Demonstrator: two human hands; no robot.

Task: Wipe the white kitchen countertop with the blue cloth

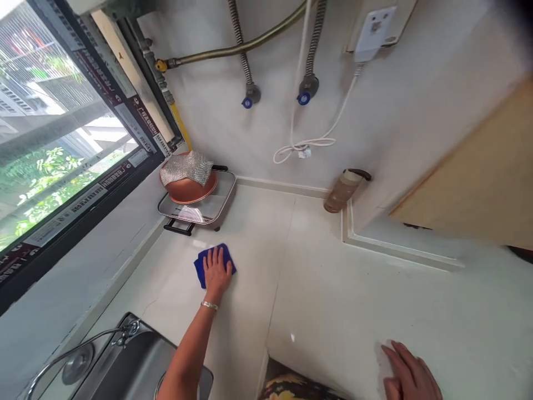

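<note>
My left hand (217, 270) lies flat on a folded dark blue cloth (200, 272), its fingers spread and pressing it to the glossy pale tiled surface (254, 244). A bracelet circles that wrist. Just beyond the cloth is a rectangular electric pan (228, 194) with black handles. A copper-coloured round pot (192, 190) sits in it, with a silvery mesh cloth (189, 166) draped over the pot. My right hand (410, 373) is at the lower right, partly cut off by the frame, fingers extended and holding nothing. Whether it touches the surface, I cannot tell.
A steel sink (137, 361) with a tap (131, 329) is at the lower left, beside the window (62, 128). A brown bottle (342, 191) stands by the wall corner. Pipe valves (306, 91) and a plugged-in white cable (322, 139) are on the back wall.
</note>
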